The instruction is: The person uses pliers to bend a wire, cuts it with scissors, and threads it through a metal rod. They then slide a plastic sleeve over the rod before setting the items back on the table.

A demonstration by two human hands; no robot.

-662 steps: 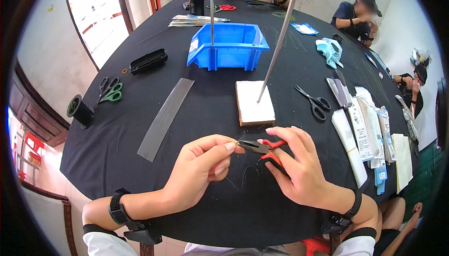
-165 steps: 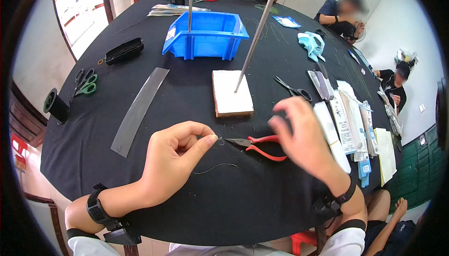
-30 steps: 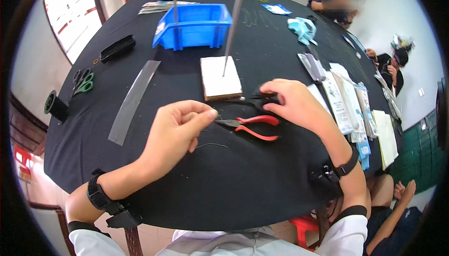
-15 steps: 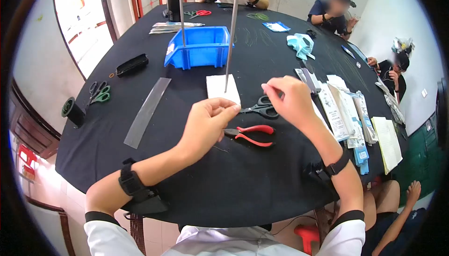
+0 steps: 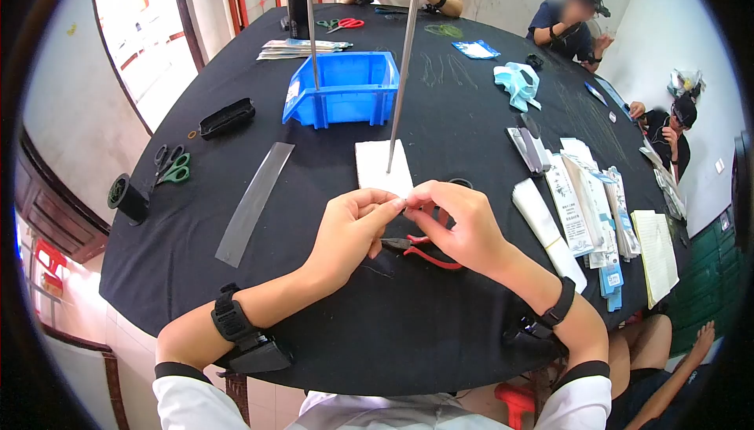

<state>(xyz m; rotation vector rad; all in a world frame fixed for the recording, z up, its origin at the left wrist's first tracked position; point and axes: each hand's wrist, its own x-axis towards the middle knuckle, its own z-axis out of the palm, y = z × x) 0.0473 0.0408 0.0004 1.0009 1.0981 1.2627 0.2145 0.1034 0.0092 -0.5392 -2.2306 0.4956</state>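
My left hand (image 5: 352, 230) is closed in a pinch over the middle of the table, holding something too small to make out. Its fingertips meet those of my right hand (image 5: 459, 222), also pinched. Partly under my right hand lie pliers with red handles (image 5: 432, 257) and black scissors (image 5: 462, 183). Just beyond my fingers is a white pad (image 5: 377, 167), with a metal rod (image 5: 403, 76) standing at it. A blue bin (image 5: 342, 100) sits behind the pad.
A clear strip (image 5: 255, 202), green-handled scissors (image 5: 173, 169) and a spool (image 5: 127, 198) lie left. Paper packets (image 5: 577, 202), a stapler (image 5: 531, 146) and a notepad (image 5: 656, 257) lie right. Several people sit around the black table (image 5: 377, 336).
My right hand has moved left and down to meet my left hand at the fingertips, and now covers part of the pliers and scissors. The view has shifted slightly.
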